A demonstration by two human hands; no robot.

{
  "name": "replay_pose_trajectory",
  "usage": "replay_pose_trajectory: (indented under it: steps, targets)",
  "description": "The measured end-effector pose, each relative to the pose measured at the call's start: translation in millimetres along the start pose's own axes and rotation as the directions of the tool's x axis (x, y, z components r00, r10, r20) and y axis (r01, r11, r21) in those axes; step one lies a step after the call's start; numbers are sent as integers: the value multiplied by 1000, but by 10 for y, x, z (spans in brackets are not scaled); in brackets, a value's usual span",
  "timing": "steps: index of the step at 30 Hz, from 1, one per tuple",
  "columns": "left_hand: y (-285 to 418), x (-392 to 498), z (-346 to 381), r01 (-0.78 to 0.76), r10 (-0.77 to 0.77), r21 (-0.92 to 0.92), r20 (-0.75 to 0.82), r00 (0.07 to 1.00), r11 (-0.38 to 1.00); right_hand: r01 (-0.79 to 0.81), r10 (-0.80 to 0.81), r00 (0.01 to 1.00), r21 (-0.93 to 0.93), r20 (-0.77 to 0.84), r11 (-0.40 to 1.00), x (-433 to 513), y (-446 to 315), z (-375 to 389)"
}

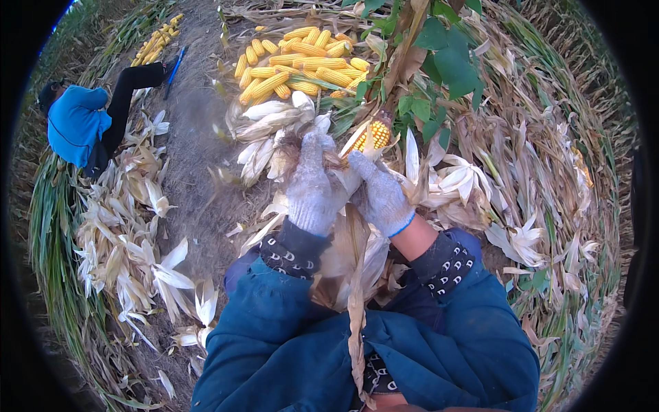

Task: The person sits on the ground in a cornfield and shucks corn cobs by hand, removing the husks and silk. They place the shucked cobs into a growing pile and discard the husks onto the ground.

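Observation:
My left hand [310, 188], in a whitish knit glove, grips pale husk leaves [348, 177] that run between my two hands. Brown silk shows beside its fingers. My right hand [383, 195], gloved alike with a blue cuff edge, is closed around the lower part of a partly bared ear of corn [380, 133]. The ear's yellow kernels show above the thumb, and its far end is dark. The fingers under the ear are hidden. Just beyond my left hand lie several ears still in dry husks [273, 121].
Husked yellow cobs [309, 62] are piled ahead. A dry stalk with a green leafy vine [419, 67] rises at the upper right. Loose husks [466, 180] and cut stalks [535, 154] cover the right. A person in blue [80, 123] sits at left, near more cobs [154, 44].

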State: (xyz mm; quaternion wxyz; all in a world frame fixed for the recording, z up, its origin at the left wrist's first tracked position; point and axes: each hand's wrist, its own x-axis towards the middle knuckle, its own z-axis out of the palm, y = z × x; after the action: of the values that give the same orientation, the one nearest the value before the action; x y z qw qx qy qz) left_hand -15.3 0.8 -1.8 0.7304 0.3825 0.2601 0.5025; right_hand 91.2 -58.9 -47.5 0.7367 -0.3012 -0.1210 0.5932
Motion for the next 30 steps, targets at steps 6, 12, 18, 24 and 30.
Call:
replay_pose_trajectory:
  steps: [6, 12, 18, 24, 30]
  targets:
    - [158, 68, -96, 322, -260, -466, 195, 946, 824, -168, 176, 984, 170, -32, 971, 41, 15, -71]
    - [197, -60, -355, 675, -265, -401, 702, 661, 620, -33, 72, 988, 268, -134, 963, 266, -174, -428]
    - [337, -63, -388, 188, -520, 529, 595, 614, 827, 217, -288, 929, -288, -233, 933, 294, -416, -482]
    - [288, 271, -409, -162, 31, 408, 309, 951, 898, 230, -294, 956, -612, -3, 757, 119, -311, -189]
    - [84, 327, -410, -383, 236, 438, 353, 905, 813, 117, -51, 992, -705, 114, 699, -52, -112, 57]
